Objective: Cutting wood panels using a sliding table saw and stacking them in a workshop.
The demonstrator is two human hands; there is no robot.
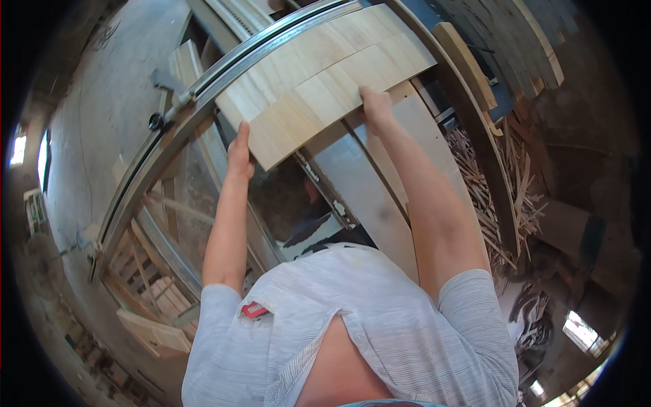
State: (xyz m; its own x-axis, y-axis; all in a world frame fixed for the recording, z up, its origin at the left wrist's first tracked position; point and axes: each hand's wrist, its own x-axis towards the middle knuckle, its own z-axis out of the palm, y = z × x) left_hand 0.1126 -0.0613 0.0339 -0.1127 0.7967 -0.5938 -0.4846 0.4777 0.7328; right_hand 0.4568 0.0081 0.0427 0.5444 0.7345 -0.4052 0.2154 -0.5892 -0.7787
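A wide, pale wooden panel point(346, 71) lies across the machine table, with a seam line running along its middle. My left hand point(241, 154) holds the panel's near left corner, its thumb up along the edge and its other fingers mostly hidden. Farther right, my right hand point(377, 108) grips the near edge, with the thumb side on top and the remaining fingers out of sight below. Under and in front of the panel is the metal table surface point(352, 159), crossed by a dark slot. Beyond the panel's far edge runs a long metal rail point(291, 37).
A clamp-like stop with a black knob point(156, 121) sits on the rail at left. Thin wood offcuts point(498, 183) are heaped to the right, beside a curved-looking dark beam point(491, 156). Boards point(508, 41) are stacked at the far right. A wooden block point(154, 332) lies lower left.
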